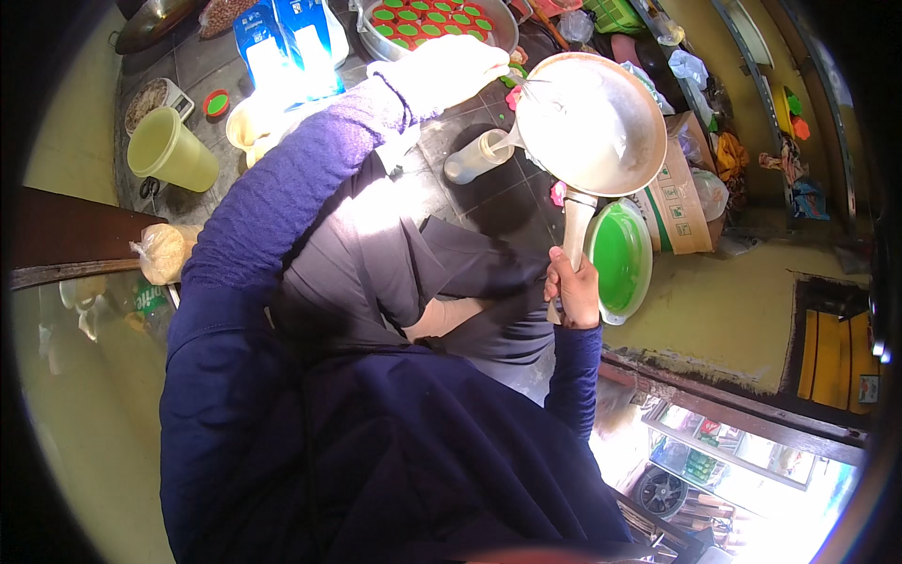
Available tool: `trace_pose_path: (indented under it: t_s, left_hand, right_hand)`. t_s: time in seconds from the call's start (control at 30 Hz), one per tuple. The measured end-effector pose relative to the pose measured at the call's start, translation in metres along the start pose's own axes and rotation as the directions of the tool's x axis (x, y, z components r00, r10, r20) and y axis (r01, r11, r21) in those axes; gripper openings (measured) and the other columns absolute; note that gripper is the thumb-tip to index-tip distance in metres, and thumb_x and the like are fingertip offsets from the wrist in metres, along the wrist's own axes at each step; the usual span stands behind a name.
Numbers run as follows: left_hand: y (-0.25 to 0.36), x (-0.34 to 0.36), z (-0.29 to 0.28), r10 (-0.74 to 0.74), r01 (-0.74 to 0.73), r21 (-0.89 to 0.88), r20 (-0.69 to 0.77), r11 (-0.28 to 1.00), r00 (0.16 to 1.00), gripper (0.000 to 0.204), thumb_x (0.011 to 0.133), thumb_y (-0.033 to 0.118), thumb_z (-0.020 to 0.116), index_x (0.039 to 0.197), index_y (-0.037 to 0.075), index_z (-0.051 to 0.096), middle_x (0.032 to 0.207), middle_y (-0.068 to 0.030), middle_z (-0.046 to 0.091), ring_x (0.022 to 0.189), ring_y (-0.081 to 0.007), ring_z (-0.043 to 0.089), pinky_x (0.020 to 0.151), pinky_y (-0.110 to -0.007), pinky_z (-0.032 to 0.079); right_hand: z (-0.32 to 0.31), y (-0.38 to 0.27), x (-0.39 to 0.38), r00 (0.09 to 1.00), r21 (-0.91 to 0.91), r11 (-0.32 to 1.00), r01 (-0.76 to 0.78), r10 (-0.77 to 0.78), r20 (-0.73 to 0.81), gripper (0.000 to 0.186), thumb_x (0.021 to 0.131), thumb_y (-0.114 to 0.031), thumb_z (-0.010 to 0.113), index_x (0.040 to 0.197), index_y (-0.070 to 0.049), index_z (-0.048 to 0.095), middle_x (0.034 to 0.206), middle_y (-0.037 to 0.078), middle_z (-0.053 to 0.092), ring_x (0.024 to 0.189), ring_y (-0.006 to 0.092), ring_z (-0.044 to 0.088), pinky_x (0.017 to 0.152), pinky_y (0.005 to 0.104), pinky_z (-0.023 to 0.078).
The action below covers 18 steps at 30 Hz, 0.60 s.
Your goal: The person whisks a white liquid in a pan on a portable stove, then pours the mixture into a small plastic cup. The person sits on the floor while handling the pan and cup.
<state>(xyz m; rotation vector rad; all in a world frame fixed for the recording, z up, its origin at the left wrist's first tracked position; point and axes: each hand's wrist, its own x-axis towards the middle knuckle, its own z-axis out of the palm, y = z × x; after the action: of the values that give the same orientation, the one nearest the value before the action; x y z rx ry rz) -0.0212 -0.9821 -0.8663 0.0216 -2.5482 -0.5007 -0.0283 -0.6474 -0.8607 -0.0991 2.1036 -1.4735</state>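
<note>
My right hand (pixel 575 285) is wrapped round the pale handle of a frying pan (pixel 641 141), held tilted over the floor on the right. The pan's inside looks whitish, and glare blurs its contents. Stretched forward, my left hand (pixel 460 68) is washed out by light at the pan's left rim. It closes on a thin wire utensil, apparently a whisk (pixel 543 92), whose end reaches over the pan. Just below the pan, a tall translucent container (pixel 474 158) leans on the dark tiles with a pale stick-like tool at its mouth.
A metal basin (pixel 512 33) of small red cups with green centres stands ahead. To the left are blue-and-white packets (pixel 291 47), a yellow-green bucket (pixel 174 150) and a scale (pixel 177 99). A green basin (pixel 622 258) and a cardboard box (pixel 684 202) sit at the right wall.
</note>
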Motion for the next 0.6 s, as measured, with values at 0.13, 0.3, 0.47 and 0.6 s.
trace_pose_path:
  t_s: [0.13, 0.3, 0.47, 0.6]
  left_hand:
    - [0.0013, 0.0004, -0.0014, -0.006, 0.006, 0.017, 0.006, 1.0, 1.0, 0.026, 0.089, 0.028, 0.048, 0.102, 0.009, 0.06, 0.097, -0.0082, 0.063, 0.09, -0.0242, 0.059, 0.079, -0.036, 0.048]
    - [0.0011, 0.0004, -0.0015, -0.012, 0.012, -0.016, 0.008, 1.0, 1.0, 0.026, 0.089, 0.028, 0.048, 0.101, 0.009, 0.06, 0.096, -0.0084, 0.063, 0.089, -0.0245, 0.059, 0.078, -0.036, 0.048]
    - [0.0029, 0.0014, -0.004, -0.005, 0.005, 0.007, -0.007, 1.0, 1.0, 0.025, 0.089, 0.028, 0.048, 0.1, 0.009, 0.06, 0.095, -0.0088, 0.063, 0.088, -0.0244, 0.06, 0.077, -0.036, 0.048]
    - [0.0054, 0.0028, -0.0065, -0.024, 0.024, 0.028, 0.02, 0.999, 1.0, 0.025, 0.089, 0.029, 0.048, 0.1, 0.01, 0.06, 0.095, -0.009, 0.063, 0.088, -0.0244, 0.06, 0.077, -0.036, 0.048]
  right_hand:
    - [0.0001, -0.0003, 0.0, 1.0, -0.005, 1.0, 0.003, -0.003, -0.001, 0.021, 0.087, -0.02, 0.059, 0.085, -0.003, 0.048, 0.056, 0.001, 0.045, 0.04, 0.0081, 0.043, 0.037, 0.0224, 0.038]
    - [0.0001, -0.0002, 0.0006, 1.0, -0.008, 1.0, 0.008, -0.008, 0.0, 0.021, 0.087, -0.021, 0.059, 0.085, -0.003, 0.048, 0.056, 0.0, 0.045, 0.04, 0.008, 0.043, 0.037, 0.0225, 0.038]
    - [-0.0003, -0.0001, 0.0012, 1.0, -0.006, 1.0, 0.013, -0.013, 0.003, 0.022, 0.087, -0.021, 0.059, 0.085, -0.003, 0.048, 0.056, 0.001, 0.045, 0.04, 0.008, 0.043, 0.037, 0.0224, 0.038]
    - [-0.001, 0.0001, 0.0012, 1.0, -0.005, 1.0, 0.013, -0.013, -0.001, 0.023, 0.087, -0.022, 0.06, 0.085, -0.003, 0.048, 0.056, 0.001, 0.045, 0.04, 0.0079, 0.044, 0.037, 0.0223, 0.038]
